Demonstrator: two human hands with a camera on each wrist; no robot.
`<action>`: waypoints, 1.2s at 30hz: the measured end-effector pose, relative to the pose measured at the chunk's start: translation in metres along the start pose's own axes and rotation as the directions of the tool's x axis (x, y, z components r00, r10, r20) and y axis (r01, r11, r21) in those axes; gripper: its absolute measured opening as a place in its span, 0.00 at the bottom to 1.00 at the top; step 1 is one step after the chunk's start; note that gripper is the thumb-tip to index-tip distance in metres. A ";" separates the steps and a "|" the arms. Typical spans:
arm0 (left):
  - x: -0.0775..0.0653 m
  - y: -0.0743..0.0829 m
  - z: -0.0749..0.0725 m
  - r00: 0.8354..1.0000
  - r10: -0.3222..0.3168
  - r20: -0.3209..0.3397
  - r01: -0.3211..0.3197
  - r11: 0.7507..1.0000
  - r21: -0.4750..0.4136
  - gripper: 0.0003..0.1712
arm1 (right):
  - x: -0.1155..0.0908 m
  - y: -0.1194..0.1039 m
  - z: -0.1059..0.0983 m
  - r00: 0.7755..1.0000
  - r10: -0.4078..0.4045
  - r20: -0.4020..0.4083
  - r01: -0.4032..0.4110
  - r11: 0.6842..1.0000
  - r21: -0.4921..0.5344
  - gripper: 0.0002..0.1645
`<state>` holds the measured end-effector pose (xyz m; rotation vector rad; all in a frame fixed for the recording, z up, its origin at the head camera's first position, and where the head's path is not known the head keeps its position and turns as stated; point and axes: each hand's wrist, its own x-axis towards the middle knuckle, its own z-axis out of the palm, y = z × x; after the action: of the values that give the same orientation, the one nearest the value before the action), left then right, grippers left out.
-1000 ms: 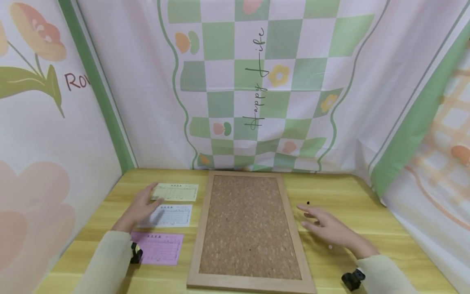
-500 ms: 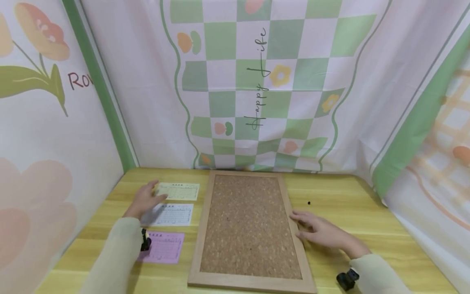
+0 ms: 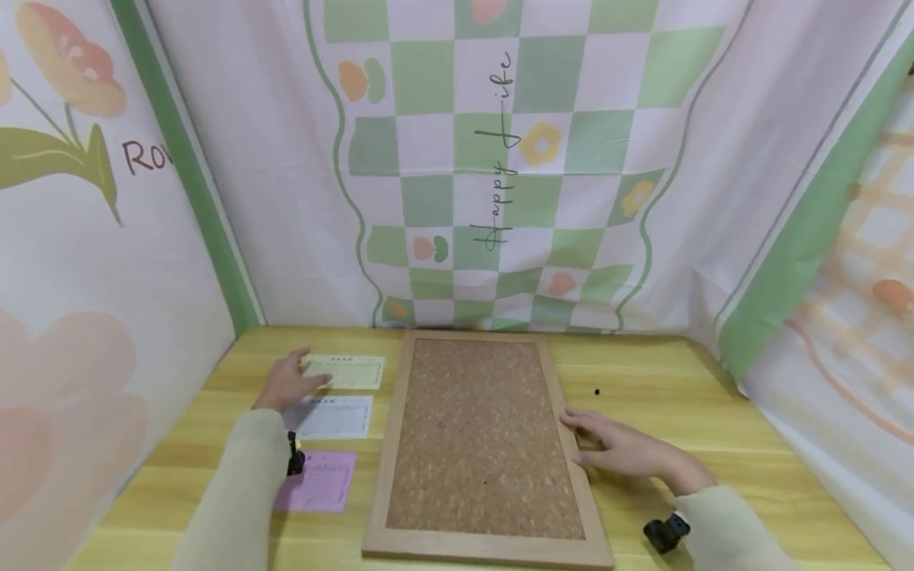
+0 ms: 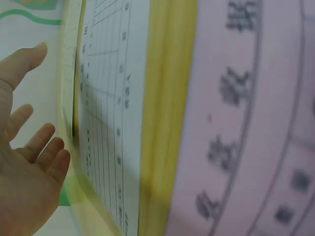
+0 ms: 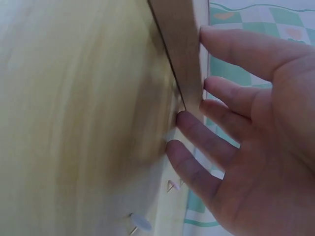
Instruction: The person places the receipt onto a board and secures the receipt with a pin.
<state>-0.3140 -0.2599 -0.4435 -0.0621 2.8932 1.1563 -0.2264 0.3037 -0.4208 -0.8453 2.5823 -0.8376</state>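
Observation:
My left hand [image 3: 289, 382] is at the left end of the yellow paper slip [image 3: 357, 371], fingers spread and holding nothing; whether the fingertips touch the paper I cannot tell. Just nearer lies a pale blue slip [image 3: 343, 418], then a pink slip [image 3: 324, 482] partly covered by my sleeve. All carry printed grids. A wood-framed cork board [image 3: 485, 436] lies flat right of the slips. With loosely extended fingers, my right hand [image 3: 631, 448] touches the board's right edge. The right wrist view shows its fingertips against the side of the wooden frame [image 5: 179, 44].
A small black object [image 3: 597, 392] lies on the wooden table [image 3: 685, 412] beyond my right hand. In the right wrist view, a white thumbtack [image 5: 141, 221] and a pinkish thumbtack [image 5: 173, 185] lie on the tabletop. A checked curtain [image 3: 485, 190] hangs behind the table.
My right hand has moved left from the bare tabletop to the board's right edge. My left hand has shifted slightly right by the yellow slip. The slips and board look unmoved.

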 end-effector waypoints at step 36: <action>-0.006 0.018 0.007 0.952 -0.284 -0.117 0.289 0.957 0.025 0.48 | 0.001 0.000 0.001 1.000 0.007 0.004 -0.007 1.000 0.011 0.42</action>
<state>-0.3090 -0.2419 -0.4366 -0.5448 2.8712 1.0702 -0.2266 0.3028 -0.4222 -0.8333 2.5733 -0.8471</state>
